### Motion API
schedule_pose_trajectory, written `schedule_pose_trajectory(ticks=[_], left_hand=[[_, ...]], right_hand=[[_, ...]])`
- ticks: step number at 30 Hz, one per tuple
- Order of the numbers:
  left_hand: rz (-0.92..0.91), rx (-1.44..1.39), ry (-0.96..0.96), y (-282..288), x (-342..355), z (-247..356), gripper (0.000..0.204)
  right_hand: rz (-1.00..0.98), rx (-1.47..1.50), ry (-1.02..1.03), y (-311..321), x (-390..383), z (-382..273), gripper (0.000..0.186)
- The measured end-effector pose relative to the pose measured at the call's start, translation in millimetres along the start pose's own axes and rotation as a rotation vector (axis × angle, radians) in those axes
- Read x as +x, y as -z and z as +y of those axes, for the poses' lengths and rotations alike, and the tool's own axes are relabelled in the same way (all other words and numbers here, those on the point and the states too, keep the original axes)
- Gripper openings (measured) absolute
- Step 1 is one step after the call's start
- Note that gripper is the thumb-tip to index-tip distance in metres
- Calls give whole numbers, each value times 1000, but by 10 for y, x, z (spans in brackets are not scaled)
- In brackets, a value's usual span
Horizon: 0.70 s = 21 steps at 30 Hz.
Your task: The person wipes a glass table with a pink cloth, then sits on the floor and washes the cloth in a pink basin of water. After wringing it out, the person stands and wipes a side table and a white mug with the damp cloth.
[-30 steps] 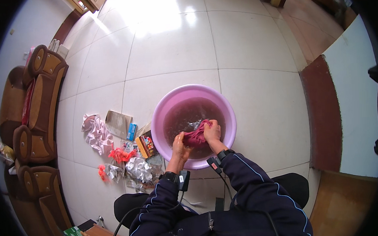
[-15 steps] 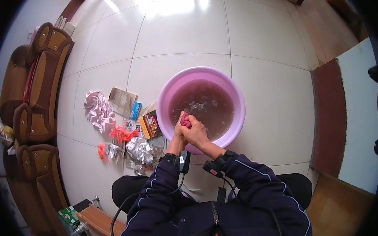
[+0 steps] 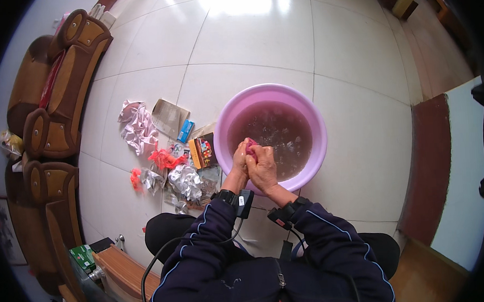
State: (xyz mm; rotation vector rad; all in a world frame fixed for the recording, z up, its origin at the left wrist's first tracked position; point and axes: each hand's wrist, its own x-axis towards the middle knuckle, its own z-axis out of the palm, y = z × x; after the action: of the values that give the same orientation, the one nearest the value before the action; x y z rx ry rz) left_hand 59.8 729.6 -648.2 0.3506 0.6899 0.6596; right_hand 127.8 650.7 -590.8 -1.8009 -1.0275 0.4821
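Note:
My left hand and my right hand are pressed together, closed around a small wet crimson cloth. Only the top of the cloth shows between the fingers; the rest is hidden in my grip. Both hands are above the near left part of a round pinkish-purple plastic basin. Inside the basin lies murky brownish water with bubbles and glints on its surface. Dark bands with small boxes and cables sit on both my wrists.
Left of the basin lie a black and orange box, a small blue box, brown cardboard, crumpled pink paper, silvery foil and red plastic. A brown sofa lines the left; a wooden stool stands near my left.
The view has shifted, so the basin and litter appear farther right. My hands stay together on the cloth, their grip turned slightly, with the knuckles of the right hand more upright.

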Motion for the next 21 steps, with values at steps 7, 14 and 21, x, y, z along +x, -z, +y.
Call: schedule_pose_trajectory(ticks=[7,14,21], left_hand=[[113,31,43,-249,-109,-274,22],[302,208,270,-221,-242,-100,41],[118,-5,457,115,-157,-93,41]], right_hand=[[-36,-192,-333,263,495,536,18],[-1,-246,-656,230,434,1188,48],[-347,229,-484,60,281,514,21]])
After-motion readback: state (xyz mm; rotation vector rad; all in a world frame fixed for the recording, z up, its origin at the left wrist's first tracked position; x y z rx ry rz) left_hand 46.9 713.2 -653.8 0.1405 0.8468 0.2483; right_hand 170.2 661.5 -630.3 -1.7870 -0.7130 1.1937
